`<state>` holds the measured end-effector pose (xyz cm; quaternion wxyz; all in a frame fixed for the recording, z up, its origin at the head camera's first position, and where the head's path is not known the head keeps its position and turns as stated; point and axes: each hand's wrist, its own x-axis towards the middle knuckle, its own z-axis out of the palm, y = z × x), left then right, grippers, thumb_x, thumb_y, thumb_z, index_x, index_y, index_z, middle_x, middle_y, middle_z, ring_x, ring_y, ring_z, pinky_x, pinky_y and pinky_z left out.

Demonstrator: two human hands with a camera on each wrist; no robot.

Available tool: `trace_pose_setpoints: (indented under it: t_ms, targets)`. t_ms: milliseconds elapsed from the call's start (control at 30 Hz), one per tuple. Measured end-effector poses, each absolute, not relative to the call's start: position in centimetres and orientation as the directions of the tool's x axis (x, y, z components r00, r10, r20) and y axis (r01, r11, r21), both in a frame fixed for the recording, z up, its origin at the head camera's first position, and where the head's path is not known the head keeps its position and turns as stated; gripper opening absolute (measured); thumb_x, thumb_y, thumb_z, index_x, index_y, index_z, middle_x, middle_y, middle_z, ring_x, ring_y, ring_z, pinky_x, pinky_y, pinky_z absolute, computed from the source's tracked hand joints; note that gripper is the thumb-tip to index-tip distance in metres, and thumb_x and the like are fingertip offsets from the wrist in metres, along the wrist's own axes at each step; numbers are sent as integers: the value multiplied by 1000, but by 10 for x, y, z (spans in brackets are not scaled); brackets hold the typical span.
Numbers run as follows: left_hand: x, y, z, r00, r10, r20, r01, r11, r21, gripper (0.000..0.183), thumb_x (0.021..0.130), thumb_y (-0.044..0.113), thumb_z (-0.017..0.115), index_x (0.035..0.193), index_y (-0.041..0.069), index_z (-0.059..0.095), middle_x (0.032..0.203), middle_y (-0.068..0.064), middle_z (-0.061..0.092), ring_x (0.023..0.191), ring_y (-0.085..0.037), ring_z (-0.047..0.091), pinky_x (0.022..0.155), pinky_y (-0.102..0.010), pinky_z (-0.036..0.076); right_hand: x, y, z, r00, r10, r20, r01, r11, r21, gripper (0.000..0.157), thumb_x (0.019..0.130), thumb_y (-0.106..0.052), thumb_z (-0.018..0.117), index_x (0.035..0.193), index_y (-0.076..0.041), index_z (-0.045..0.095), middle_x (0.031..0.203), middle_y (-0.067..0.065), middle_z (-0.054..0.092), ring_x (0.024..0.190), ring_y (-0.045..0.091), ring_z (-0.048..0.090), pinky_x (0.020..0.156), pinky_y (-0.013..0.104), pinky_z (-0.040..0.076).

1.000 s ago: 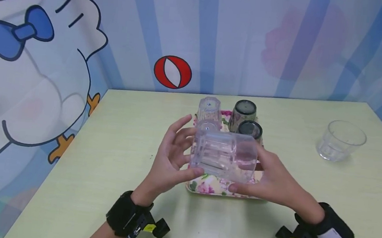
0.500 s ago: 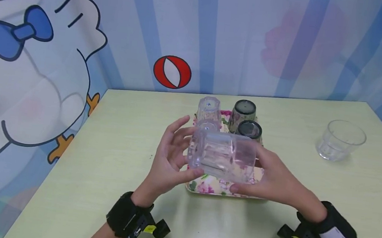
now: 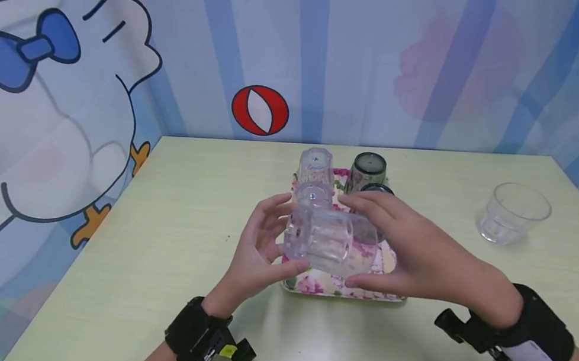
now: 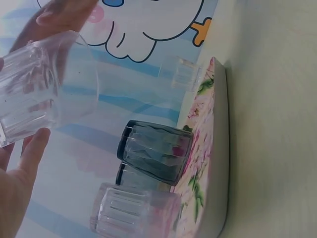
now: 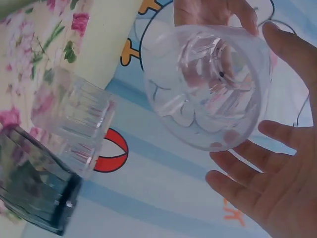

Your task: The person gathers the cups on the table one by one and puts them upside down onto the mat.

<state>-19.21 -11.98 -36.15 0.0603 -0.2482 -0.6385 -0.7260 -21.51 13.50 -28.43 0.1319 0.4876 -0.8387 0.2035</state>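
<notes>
A clear drinking glass (image 3: 328,241) lies sideways in the air above the floral tray (image 3: 309,287), its base to the left and its mouth to the right. My left hand (image 3: 260,251) holds it near the base, thumb in front and fingers behind. Around the mouth end, my right hand (image 3: 421,252) has its fingers extended and spread, thumb low. In the right wrist view those fingers (image 5: 237,191) stand mostly apart from the glass's rim; whether one fingertip touches it I cannot tell.
Upside down on the tray are two clear glasses (image 3: 316,166) and two dark glasses (image 3: 367,174), one partly hidden by my right hand. Another clear glass (image 3: 513,215) stands upright on the table's right side. A printed backdrop (image 3: 368,58) rises behind the table.
My right hand has loosened from the glass, its fingers lifting and spreading as the wrist shifts right. The glass has dipped slightly in my left hand.
</notes>
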Motion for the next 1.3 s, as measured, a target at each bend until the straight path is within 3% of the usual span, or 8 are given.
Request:
trace_pose_setpoints:
  t_ms: [100, 200, 500, 700, 1000, 1300]
  targets:
    - [-192, -118, -364, -865, 243, 439, 405, -177, 897, 89, 76, 27, 81, 145, 10, 27, 134, 3, 46, 126, -14, 49, 94, -29, 56, -213, 129, -273, -423, -814, 398, -902, 422, -94, 93, 71, -54, 78, 145, -12, 39, 139, 8, 50, 123, 21, 52, 96, 42, 54]
    - [-190, -116, -365, -861, 253, 440, 405, -180, 896, 86, 77, 28, 81, 143, 10, 29, 135, 4, 46, 125, -13, 50, 95, -28, 56, -213, 122, -264, -399, -848, 349, -909, 417, -27, 96, 68, -53, 81, 144, -11, 40, 138, 8, 52, 122, 22, 53, 96, 41, 54]
    - [-189, -113, -366, -864, 273, 422, 386, -179, 905, 76, 77, 28, 80, 136, 10, 35, 137, 4, 45, 128, -12, 49, 97, -26, 54, -213, 111, -248, -479, -868, 126, -876, 483, -6, 93, 70, -49, 81, 144, -10, 40, 137, 6, 53, 120, 20, 55, 95, 39, 56]
    - [-188, -113, -368, -854, 285, 436, 399, -180, 899, 76, 79, 27, 79, 136, 7, 34, 137, 6, 45, 129, -10, 49, 96, -26, 55, -213, 107, -245, -489, -871, 48, -872, 489, -13, 84, 72, -47, 81, 139, -9, 46, 130, 3, 58, 114, 18, 59, 95, 37, 56]
    - [-187, -113, -369, -857, 264, 442, 425, -120, 897, 85, 79, 34, 78, 141, 2, 29, 141, -4, 44, 130, -9, 49, 97, -26, 54, -214, 107, -245, -463, -881, 91, -886, 461, -50, 78, 71, -44, 82, 132, -7, 51, 122, 4, 63, 107, 18, 62, 90, 36, 57]
    - [-190, -115, -361, -835, 220, 504, 504, -58, 862, 93, 78, 45, 76, 145, 5, 25, 143, -25, 42, 128, -6, 50, 99, -24, 52, -218, 108, -254, -471, -852, 227, -882, 457, -113, 81, 71, -45, 81, 135, -7, 50, 121, 6, 65, 99, 14, 64, 82, 31, 59]
